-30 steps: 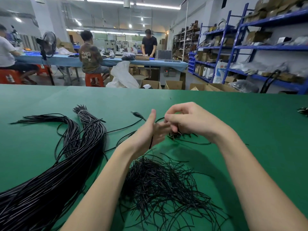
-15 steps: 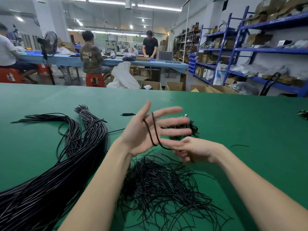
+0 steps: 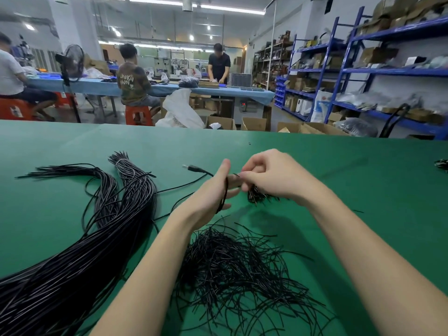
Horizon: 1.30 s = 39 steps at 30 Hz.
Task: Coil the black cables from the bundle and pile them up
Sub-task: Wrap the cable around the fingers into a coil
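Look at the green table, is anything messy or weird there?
Nothing looks broken. The messiest thing is the pile of short black ties near the arms, its ends sticking out every way. The long cable bundle on the left lies neater, with a few loose strands looping away from it.

A green table [image 3: 72, 214] bears a cable bundle [image 3: 80, 258] and loose wire ties [image 3: 237, 270].
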Tool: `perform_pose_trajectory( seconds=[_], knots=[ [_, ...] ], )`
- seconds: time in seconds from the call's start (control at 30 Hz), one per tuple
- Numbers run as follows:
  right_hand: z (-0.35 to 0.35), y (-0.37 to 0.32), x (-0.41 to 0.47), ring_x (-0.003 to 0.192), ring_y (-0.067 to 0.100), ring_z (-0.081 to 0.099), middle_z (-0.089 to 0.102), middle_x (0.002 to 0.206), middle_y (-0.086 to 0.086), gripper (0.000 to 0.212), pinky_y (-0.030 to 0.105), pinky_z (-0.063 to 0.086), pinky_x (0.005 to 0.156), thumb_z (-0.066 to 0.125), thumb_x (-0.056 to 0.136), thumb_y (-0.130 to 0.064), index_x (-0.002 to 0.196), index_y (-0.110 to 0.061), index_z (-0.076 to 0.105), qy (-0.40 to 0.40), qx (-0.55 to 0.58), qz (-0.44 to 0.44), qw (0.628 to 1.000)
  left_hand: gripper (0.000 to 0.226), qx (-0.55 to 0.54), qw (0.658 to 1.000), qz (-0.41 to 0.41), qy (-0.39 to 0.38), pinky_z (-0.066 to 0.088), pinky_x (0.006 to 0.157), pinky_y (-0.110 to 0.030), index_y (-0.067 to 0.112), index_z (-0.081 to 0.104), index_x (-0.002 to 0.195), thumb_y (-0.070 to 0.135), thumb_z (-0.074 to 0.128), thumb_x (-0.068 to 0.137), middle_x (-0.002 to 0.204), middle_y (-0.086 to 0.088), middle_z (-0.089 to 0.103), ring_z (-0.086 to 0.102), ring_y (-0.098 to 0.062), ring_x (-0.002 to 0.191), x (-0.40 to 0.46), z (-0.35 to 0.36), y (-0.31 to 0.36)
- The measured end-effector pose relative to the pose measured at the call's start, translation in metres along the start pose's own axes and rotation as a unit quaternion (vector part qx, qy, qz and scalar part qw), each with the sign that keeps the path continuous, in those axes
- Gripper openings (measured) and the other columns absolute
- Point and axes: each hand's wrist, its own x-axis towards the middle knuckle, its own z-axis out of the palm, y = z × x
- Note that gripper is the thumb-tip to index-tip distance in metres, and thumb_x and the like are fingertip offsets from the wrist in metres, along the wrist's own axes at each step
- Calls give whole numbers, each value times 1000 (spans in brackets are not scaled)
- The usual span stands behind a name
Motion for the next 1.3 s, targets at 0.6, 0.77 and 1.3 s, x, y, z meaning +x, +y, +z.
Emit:
perform_pose_trajectory(
  seconds=[0.6, 0.77, 1.3],
  knots=[
    [-4, 60, -8, 52, 6, 38, 53, 62, -7, 30, 20, 27, 51, 64, 95, -10, 70, -22, 74, -351, 112, 109, 923, 82, -138, 921, -25, -364, 50, 102, -51, -7, 50, 139, 60, 19, 103, 140, -27, 55, 57, -48, 122, -22, -8, 15],
    [-28, 27, 11, 52, 14, 35, 48, 59, 0, 15, 25, 26, 48, 68, 91, -14, 80, -12, 78, -236, -33, 109, 965, 73, -3, 960, -133, -245, 49, 101, -40, 3, 56, 133, 60, 25, 101, 133, -15, 64, 62, -33, 121, -20, 5, 9],
    [36, 23, -22, 68, 4, 69, 71, 64, -21, 18, 33, 61, 81, 81, 82, -27, 67, -35, 76, 104, 122, 69, 985, 32, -202, 978, -21, 42, 59, 69, -27, -11, 66, 114, 17, 56, 101, 94, -19, 69, 61, -23, 78, -8, 17, 13]
  ],
)
